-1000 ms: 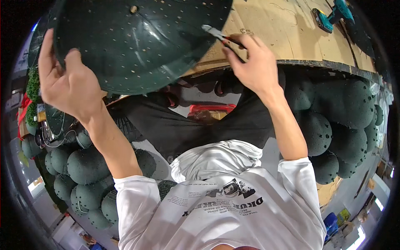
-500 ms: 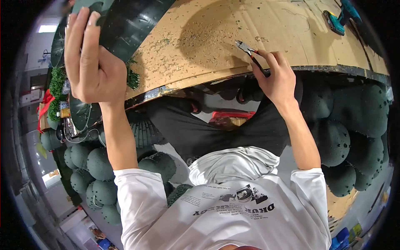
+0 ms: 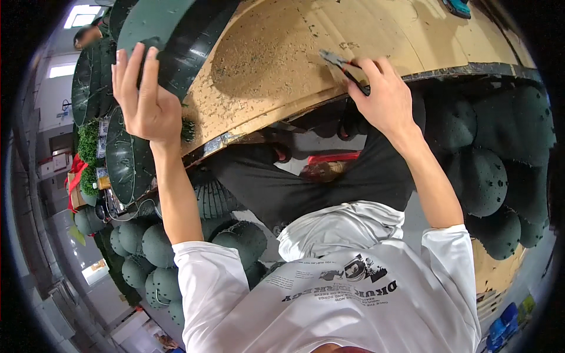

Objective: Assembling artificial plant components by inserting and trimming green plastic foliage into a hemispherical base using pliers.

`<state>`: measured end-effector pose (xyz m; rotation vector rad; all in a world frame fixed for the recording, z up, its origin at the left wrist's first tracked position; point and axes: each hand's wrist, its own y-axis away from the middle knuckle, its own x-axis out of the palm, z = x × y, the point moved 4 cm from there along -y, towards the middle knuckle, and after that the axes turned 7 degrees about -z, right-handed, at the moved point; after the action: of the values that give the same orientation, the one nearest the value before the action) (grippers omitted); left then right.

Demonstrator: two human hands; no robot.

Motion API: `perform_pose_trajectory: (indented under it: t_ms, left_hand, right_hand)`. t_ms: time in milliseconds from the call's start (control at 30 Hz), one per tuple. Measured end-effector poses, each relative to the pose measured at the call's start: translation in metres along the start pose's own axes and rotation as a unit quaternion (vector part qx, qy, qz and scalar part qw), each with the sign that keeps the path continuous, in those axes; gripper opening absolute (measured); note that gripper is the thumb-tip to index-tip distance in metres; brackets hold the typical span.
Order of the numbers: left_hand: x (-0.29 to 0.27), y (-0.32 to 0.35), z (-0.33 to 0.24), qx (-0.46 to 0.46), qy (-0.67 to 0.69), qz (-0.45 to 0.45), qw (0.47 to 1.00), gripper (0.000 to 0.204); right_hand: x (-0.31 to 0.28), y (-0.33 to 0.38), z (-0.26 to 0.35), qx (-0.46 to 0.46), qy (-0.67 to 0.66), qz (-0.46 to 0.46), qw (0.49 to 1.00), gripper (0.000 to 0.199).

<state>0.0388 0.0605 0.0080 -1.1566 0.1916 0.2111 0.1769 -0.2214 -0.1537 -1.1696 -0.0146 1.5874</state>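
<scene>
My right hand (image 3: 385, 97) grips a pair of cutting pliers (image 3: 333, 59) by the handles, with the jaws pointing left over a cardboard-covered table (image 3: 276, 106). On the left, my left hand (image 3: 147, 103) is raised with its fingers stretched out and apart, holding nothing. Behind those fingers rises a large dark green plastic shell (image 3: 162, 20), curved and partly cut off by the upper edge. Whether the fingertips touch it, I cannot tell. Small dark green scraps (image 3: 235, 76) lie scattered over the cardboard.
Dark green dotted domes (image 3: 479, 179) are piled on my right, and more round ones (image 3: 159, 246) on my left. Part of a teal tool (image 3: 457, 8) shows at the table's far right. Green artificial foliage (image 3: 88, 141) and another person (image 3: 88, 36) are at the left.
My left hand has come lower in the picture, its fingers a little more spread. The right hand keeps the pliers and has shifted slightly left and up. The whole view has shifted.
</scene>
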Motion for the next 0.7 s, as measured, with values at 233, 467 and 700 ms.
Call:
perform_pose_trajectory:
  t_ms: [233, 467, 700]
  left_hand:
    - [-0.050, -0.048, 0.017, -0.125, -0.065, -0.051, 0.989, 0.045]
    - [-0.076, -0.045, 0.050, -0.518, 0.173, 0.014, 0.838, 0.050]
    - [-0.051, -0.056, 0.045, -0.418, 0.154, 0.164, 0.880, 0.048]
  right_hand:
    - [-0.018, -0.005, 0.003, 0.141, -0.158, 0.115, 0.970, 0.045]
    - [-0.061, 0.000, 0.020, 0.185, -0.321, 0.135, 0.919, 0.040]
    - [-0.085, 0.003, 0.073, 0.036, -0.115, 0.171, 0.978, 0.040]
